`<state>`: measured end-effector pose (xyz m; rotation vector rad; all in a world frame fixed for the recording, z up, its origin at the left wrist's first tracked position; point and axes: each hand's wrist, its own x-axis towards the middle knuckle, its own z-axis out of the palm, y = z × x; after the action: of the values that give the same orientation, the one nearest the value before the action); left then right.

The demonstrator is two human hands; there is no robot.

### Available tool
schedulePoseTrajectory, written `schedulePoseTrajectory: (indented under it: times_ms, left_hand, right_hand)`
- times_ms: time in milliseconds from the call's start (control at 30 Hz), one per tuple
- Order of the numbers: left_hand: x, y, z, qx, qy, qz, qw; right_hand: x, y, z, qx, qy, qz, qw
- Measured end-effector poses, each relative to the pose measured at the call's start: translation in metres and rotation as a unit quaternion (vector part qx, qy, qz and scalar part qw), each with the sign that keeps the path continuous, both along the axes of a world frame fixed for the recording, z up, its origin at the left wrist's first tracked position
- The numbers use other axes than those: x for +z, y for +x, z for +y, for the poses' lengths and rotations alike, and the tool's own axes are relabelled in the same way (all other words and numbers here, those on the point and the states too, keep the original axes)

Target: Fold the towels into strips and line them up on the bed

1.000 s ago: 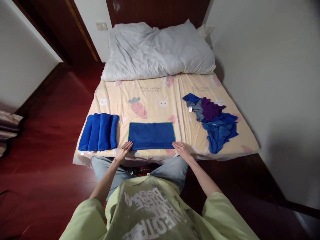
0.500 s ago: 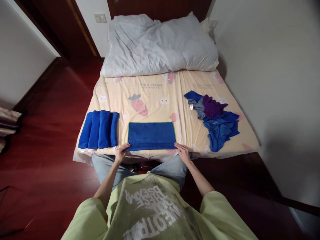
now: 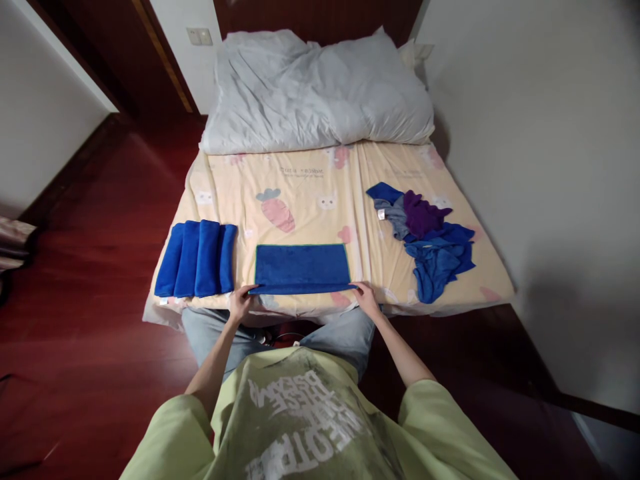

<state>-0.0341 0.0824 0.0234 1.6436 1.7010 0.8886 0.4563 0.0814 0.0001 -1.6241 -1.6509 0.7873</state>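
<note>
A blue cloth [image 3: 303,265] with a thin green edging lies flat at the middle of the bed's near edge, its near edge folded over in a narrow strip. My left hand [image 3: 241,302] pinches the left end of that strip. At its right end, my right hand [image 3: 367,299] is closed on the other corner. Several rolled or folded blue cloths [image 3: 207,259] lie side by side to the left of my left hand. Right of the flat cloth sits a loose heap of crumpled cloths [image 3: 435,260], blue, grey and purple [image 3: 425,215].
The bed has a pale yellow sheet [image 3: 300,193] with carrot and rabbit prints. A bulky grey-white quilt [image 3: 320,93] lies across its far end. A white wall [image 3: 540,167] stands to the right, and dark red floor [image 3: 100,267] extends on the left.
The near edge of the blue cloth has been lifted and folded a little away from me. Both hands have moved slightly with it, their fingers now pinching its ends.
</note>
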Motion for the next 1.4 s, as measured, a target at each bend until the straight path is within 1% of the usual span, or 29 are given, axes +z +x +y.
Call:
schedulePoseTrajectory:
  times_ms: [100, 167, 300, 467, 633, 733, 867, 967, 1067, 1167, 1400]
  left_hand:
    - [0.003, 0.005, 0.002, 0.026, -0.007, -0.017, 1.000]
    - [0.005, 0.009, 0.003, 0.041, -0.003, -0.044, 0.998]
    - [0.008, 0.017, 0.008, 0.048, -0.015, -0.087, 0.995]
    - [0.008, 0.017, 0.013, 0.047, -0.023, -0.072, 0.996]
    - [0.007, 0.014, 0.016, 0.053, -0.005, -0.046, 0.998]
    - [0.007, 0.014, 0.021, 0.068, -0.006, -0.006, 0.998]
    - [0.008, 0.014, 0.032, 0.088, -0.040, 0.064, 0.993]
    - [0.008, 0.016, 0.040, 0.110, -0.070, 0.080, 0.988]
    - [0.008, 0.019, 0.048, 0.131, -0.083, 0.078, 0.985]
    - [0.006, 0.021, 0.053, 0.143, -0.078, 0.072, 0.984]
    - [-0.004, 0.022, 0.055, 0.143, -0.017, 0.087, 0.986]
  right_hand:
    - [-0.001, -0.002, 0.003, -0.030, -0.027, 0.032, 0.999]
    - [0.000, -0.004, 0.005, -0.049, -0.034, 0.048, 0.997]
    - [0.002, -0.008, 0.008, -0.072, -0.037, 0.069, 0.994]
    - [0.003, -0.007, 0.011, -0.077, -0.037, 0.084, 0.993]
    - [0.003, -0.003, 0.017, -0.070, -0.048, 0.085, 0.993]
    - [0.005, -0.004, 0.023, -0.062, -0.043, 0.060, 0.995]
    - [0.008, -0.005, 0.034, -0.069, -0.059, -0.013, 0.996]
    - [0.009, -0.006, 0.043, -0.078, -0.073, -0.036, 0.994]
    - [0.007, -0.007, 0.049, -0.089, -0.088, -0.060, 0.990]
    - [0.005, -0.009, 0.052, -0.103, -0.102, -0.087, 0.986]
    - [0.002, -0.013, 0.054, -0.127, -0.125, -0.132, 0.975]
